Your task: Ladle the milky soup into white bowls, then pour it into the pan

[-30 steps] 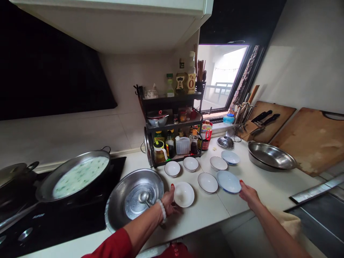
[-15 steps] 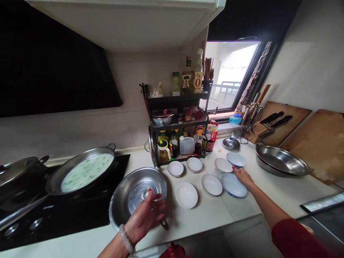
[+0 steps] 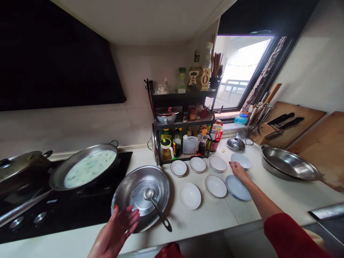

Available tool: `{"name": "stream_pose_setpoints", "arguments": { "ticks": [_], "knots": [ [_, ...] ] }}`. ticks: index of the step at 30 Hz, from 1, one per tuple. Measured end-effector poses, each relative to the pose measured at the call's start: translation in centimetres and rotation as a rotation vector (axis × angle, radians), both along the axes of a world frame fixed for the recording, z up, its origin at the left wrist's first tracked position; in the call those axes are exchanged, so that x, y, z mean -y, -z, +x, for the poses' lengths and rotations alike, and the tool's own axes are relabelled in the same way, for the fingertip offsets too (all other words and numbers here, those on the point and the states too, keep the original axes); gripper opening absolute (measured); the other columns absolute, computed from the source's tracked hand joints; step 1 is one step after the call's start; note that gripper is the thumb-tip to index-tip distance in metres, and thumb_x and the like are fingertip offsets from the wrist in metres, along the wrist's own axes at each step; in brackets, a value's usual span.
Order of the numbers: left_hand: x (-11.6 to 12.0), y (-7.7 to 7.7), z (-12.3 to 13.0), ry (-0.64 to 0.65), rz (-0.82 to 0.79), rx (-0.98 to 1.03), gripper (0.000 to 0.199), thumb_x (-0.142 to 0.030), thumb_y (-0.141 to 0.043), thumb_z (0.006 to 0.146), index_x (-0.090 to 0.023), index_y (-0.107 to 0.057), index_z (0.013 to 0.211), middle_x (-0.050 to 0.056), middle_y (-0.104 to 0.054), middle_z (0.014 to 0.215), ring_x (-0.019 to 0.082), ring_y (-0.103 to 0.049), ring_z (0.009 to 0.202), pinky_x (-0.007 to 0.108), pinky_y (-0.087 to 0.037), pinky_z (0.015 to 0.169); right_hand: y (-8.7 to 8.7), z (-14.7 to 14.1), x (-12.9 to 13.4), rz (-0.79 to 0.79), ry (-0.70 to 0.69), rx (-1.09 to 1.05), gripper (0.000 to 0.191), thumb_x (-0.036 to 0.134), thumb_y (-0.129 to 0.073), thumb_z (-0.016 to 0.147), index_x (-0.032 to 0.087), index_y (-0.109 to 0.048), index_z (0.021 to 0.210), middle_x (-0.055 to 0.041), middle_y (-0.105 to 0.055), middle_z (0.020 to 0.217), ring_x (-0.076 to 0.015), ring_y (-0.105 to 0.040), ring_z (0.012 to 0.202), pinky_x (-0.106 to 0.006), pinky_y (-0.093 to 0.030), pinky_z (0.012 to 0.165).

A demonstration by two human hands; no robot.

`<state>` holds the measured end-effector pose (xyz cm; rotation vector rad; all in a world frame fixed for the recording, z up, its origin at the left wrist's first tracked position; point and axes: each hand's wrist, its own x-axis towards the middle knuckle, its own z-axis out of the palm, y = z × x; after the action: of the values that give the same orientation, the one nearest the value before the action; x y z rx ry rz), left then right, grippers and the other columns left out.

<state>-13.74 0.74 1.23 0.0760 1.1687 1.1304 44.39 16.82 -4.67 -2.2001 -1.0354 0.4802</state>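
My left hand point(image 3: 115, 229), palm up with fingers spread and holding nothing, hovers at the near left rim of a steel basin point(image 3: 122, 184). Inside the basin rests a ladle point(image 3: 148, 194), its dark handle over the near rim. At right, my right hand point(image 3: 239, 172) is empty, fingers stretched out, just right of a white dark-rimmed bowl point(image 3: 218, 163). Close to that hand sit a light-blue bowl point(image 3: 241, 161) and another light-blue dish point(image 3: 238, 188), partly covered by my forearm. More white bowls stand nearby: point(image 3: 215, 186) one in front, others to the left.
On the black stove a wide pan point(image 3: 90, 168) holds pale soup with green bits, beside a lidded pot point(image 3: 21, 170). A black rack point(image 3: 182, 123) of bottles stands behind the bowls. Steel pans point(image 3: 290, 163), a knife block point(image 3: 262, 136) and cutting boards point(image 3: 298, 111) are at right.
My left hand has moved left and nearer, off the ladle. The white bowl by my right hand has shifted left into line with the back bowls, and that hand has come away from it.
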Motion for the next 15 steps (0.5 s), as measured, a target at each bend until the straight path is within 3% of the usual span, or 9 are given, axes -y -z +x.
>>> {"name": "stream_pose_setpoints", "arguments": {
  "ticks": [2,5,10,12,15],
  "knots": [
    [-0.1,-0.3,-0.3,-0.011,-0.004,0.005,0.062,-0.031,-0.060,0.091,-0.005,-0.043,0.145,0.026,-0.067,0.119,0.032,-0.073,0.096,0.041,-0.060,0.080,-0.4,0.7,2.0,-0.019,0.079,0.024,0.055,0.040,-0.044,0.092,0.008,-0.052,0.136,-0.0245,-0.060,0.131,-0.0342,-0.055,0.126,-0.043,-0.040,0.103],
    [-0.3,-0.6,-0.8,-0.040,-0.015,-0.012,0.061,-0.028,-0.055,0.093,-0.003,-0.040,0.146,0.028,-0.067,0.118,0.031,-0.073,0.092,0.039,-0.061,0.076,-0.2,2.9,7.1,-0.049,0.197,0.055,0.068,0.044,-0.044,0.090,0.005,-0.043,0.145,-0.0274,-0.055,0.137,-0.0382,-0.051,0.131,-0.048,-0.039,0.106],
    [-0.4,0.0,-1.5,-0.062,0.001,-0.034,0.057,-0.026,-0.053,0.094,-0.004,-0.041,0.145,0.027,-0.066,0.120,0.029,-0.073,0.092,0.037,-0.062,0.074,3.3,8.4,16.9,-0.122,0.428,0.140,0.069,0.050,-0.048,0.085,0.007,-0.050,0.140,-0.0367,-0.054,0.133,-0.0439,-0.049,0.131,-0.053,-0.042,0.104],
    [-0.7,0.4,-1.5,-0.049,-0.004,-0.035,0.055,-0.026,-0.054,0.093,-0.007,-0.044,0.144,0.024,-0.068,0.117,0.028,-0.074,0.090,0.038,-0.063,0.073,4.9,9.8,19.9,-0.141,0.427,0.135,0.070,0.052,-0.049,0.082,0.010,-0.052,0.138,-0.0345,-0.056,0.131,-0.0438,-0.048,0.132,-0.053,-0.043,0.103],
    [-1.6,0.6,-1.2,-0.008,-0.049,-0.005,0.053,-0.025,-0.053,0.094,-0.007,-0.045,0.142,0.023,-0.070,0.108,0.027,-0.074,0.082,0.036,-0.062,0.069,6.5,10.4,23.3,-0.182,0.456,0.163,0.073,0.061,-0.058,0.070,0.020,-0.057,0.131,-0.0281,-0.065,0.117,-0.0497,-0.051,0.126,-0.064,-0.041,0.100]
  ]
}}
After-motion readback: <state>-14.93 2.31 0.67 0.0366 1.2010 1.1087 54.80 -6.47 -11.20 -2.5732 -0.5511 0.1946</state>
